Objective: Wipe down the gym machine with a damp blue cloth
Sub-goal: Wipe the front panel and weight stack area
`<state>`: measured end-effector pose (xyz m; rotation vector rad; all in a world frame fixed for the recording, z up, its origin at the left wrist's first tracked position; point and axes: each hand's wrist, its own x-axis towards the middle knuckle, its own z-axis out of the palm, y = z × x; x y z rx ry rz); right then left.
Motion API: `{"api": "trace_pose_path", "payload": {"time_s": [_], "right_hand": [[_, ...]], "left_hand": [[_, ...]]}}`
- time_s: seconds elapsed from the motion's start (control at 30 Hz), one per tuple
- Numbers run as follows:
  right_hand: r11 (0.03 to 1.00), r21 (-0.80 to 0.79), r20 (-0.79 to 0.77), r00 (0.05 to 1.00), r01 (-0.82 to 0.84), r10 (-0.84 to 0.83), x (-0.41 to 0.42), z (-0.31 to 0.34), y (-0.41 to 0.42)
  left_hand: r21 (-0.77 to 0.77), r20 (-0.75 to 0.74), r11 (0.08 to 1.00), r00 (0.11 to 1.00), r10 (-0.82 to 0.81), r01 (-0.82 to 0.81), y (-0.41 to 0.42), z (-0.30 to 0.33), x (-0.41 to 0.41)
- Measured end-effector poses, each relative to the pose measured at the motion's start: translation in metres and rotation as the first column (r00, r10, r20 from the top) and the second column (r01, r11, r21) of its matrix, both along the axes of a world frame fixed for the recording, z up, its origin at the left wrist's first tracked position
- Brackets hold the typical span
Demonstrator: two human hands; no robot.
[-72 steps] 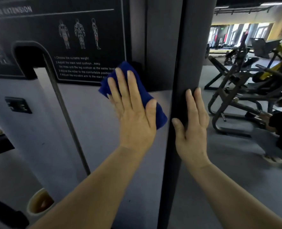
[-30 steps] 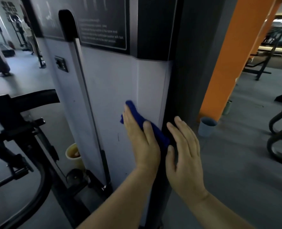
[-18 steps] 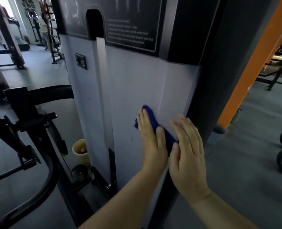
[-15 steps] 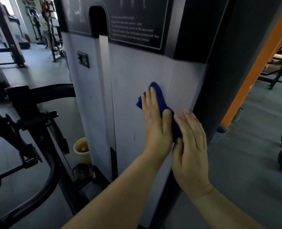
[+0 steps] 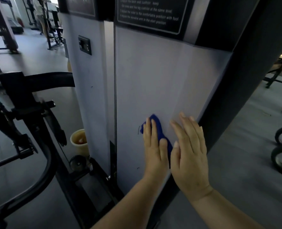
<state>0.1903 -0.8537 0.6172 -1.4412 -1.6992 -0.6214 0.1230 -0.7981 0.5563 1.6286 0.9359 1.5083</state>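
Both hands lie flat against the pale panel (image 5: pixel 153 76) of the gym machine. The left hand (image 5: pixel 155 146) has its fingers straight and spread over the blue cloth (image 5: pixel 160 133), pressing it to the panel rather than gripping it; the right hand (image 5: pixel 189 149) rests open just beside it, toward the dark upright post (image 5: pixel 236 80), holding nothing.

The cloth sits low on the panel, well below the black instruction placard (image 5: pixel 150 12), bunched into a narrow wad that shows above the fingertips and between the two hands. It looks soft, light and limp, so it will likely fold or slide out from under a loose palm; being damp, it should cling somewhat to the smooth surface. Broad, even palm pressure seems the best hold, with the fingers kept over its upper edge.

Left of the panel, beyond a vertical seam, a yellowish cup (image 5: pixel 79 141) stands near the machine's base, beside black frame arms (image 5: pixel 37 103).
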Motion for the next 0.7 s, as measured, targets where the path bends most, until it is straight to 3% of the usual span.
{"api": "trace_pose_path", "payload": {"time_s": [0.07, 0.13, 0.23, 0.3, 0.37, 0.47, 0.5, 0.63, 0.7], "right_hand": [[0.998, -0.041, 0.112, 0.993, 0.039, -0.034, 0.006, -0.009, -0.001], [0.994, -0.034, 0.23, 0.969, 0.105, -0.094, 0.016, -0.015, 0.002], [0.981, -0.018, 0.382, 0.908, 0.192, -0.17, 0.031, -0.021, 0.007], [0.971, -0.024, 0.436, 0.877, 0.237, -0.203, 0.036, -0.023, 0.008], [0.971, -0.02, 0.455, 0.867, 0.24, -0.205, 0.037, -0.025, 0.009], [0.97, -0.032, 0.454, 0.869, 0.24, -0.2, 0.037, -0.026, 0.01], [0.971, -0.034, 0.45, 0.871, 0.238, -0.198, 0.036, -0.026, 0.01], [0.97, -0.029, 0.416, 0.885, 0.242, -0.208, 0.028, -0.026, 0.011], [0.967, -0.04, 0.406, 0.888, 0.252, -0.214, 0.026, -0.028, 0.011]], "left_hand": [[-0.131, 0.02, 0.991, 1.0, -0.014, 0.016, -0.012, -0.02, 0.004], [-0.164, 0.046, 0.985, 0.998, -0.05, 0.057, -0.01, -0.001, 0.002], [0.046, -0.009, 0.997, 0.999, -0.054, 0.054, 0.012, 0.044, -0.012], [0.152, -0.092, 0.986, 0.994, -0.052, 0.065, 0.023, 0.042, -0.017], [0.101, -0.138, 0.992, 0.989, -0.057, 0.071, 0.018, 0.008, -0.018], [-0.154, -0.057, 0.986, 0.996, -0.067, 0.057, -0.004, -0.027, -0.011], [-0.178, -0.024, 0.982, 0.997, -0.075, 0.069, -0.006, -0.021, -0.008], [0.049, -0.019, 0.996, 0.997, -0.071, 0.072, 0.011, 0.035, -0.009], [0.085, -0.039, 0.994, 0.997, -0.06, 0.063, 0.019, 0.02, -0.01]]}}
